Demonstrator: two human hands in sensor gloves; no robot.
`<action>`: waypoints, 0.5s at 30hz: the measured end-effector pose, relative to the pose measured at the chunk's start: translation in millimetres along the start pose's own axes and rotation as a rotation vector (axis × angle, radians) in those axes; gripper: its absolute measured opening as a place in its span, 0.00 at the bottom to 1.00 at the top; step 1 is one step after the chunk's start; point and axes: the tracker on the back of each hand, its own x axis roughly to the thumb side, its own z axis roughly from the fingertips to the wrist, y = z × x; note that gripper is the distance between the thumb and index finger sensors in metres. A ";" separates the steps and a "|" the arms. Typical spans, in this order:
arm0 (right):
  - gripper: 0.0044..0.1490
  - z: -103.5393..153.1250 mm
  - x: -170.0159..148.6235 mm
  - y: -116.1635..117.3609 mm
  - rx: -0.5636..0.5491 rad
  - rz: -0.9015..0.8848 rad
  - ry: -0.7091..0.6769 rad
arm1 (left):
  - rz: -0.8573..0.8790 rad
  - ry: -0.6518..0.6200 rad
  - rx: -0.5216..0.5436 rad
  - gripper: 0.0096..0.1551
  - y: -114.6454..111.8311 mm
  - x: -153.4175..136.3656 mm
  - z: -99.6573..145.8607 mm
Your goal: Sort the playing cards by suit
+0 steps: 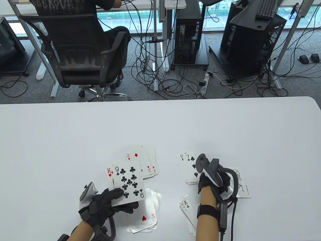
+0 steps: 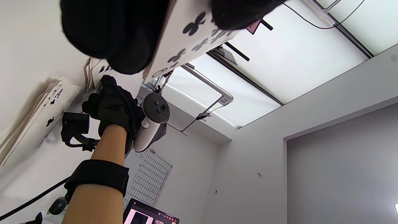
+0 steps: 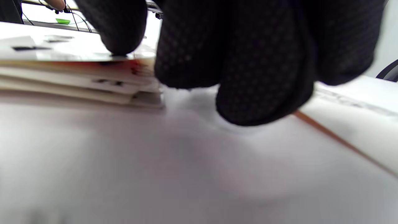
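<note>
Pinching a glossy nine of clubs (image 1: 129,181), the left hand (image 1: 106,204) hovers; right hand (image 1: 213,180) fingers (image 3: 261,77) seemingly press the flat spade pile (image 1: 191,168), grip unclear.

Table (image 1: 160,125): white, smooth, matt top, soft sheen near far edge.
Nine of clubs (image 1: 129,182): thin card stock, smooth, slightly glossy face, printed black pips.
Heart pile (image 1: 146,213) near front edge: same coated paper, red print.
Left hand (image 1: 107,205): black knit cloth glove, matt, padded ribbed panels on back.
Right hand (image 1: 213,180): black glove, dotted mesh weave plain in right wrist view (image 3: 248,62).
Tracker (image 1: 209,168): grey and white moulded plastic, smooth, satin.
Wrist strap (image 1: 208,211): black woven fabric, matt.
</note>
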 end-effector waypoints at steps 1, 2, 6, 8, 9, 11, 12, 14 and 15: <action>0.39 0.9 1.0 -1.0 -0.004 0.025 -0.003 | 0.001 0.001 0.001 0.24 0.1 -0.1 0.1; 0.40 1.9 1.4 -2.2 -0.018 0.041 -0.005 | 0.001 0.001 0.002 0.24 -0.2 0.0 -0.1; 0.39 8.5 4.8 -15.3 -0.080 0.022 -0.053 | -0.004 -0.002 0.001 0.24 0.2 0.3 -0.4; 0.39 14.2 8.4 -24.8 -0.110 -0.037 -0.102 | -0.005 -0.001 0.000 0.24 0.2 0.2 -0.4; 0.39 18.6 10.8 -30.3 -0.139 -0.084 -0.133 | -0.005 -0.001 0.001 0.24 0.3 0.1 -0.4; 0.40 29.2 16.4 -40.8 -0.201 -0.191 -0.203 | -0.005 0.000 0.001 0.24 0.1 0.1 -0.3; 0.40 36.5 20.2 -45.9 -0.232 -0.275 -0.244 | -0.005 0.000 0.001 0.24 0.1 0.1 -0.3; 0.42 50.3 28.4 -52.8 -0.287 -0.421 -0.329 | -0.005 0.000 0.001 0.24 0.1 0.1 -0.3; 0.43 58.8 33.6 -55.7 -0.303 -0.496 -0.378 | -0.006 0.001 0.004 0.24 -0.1 0.1 -0.4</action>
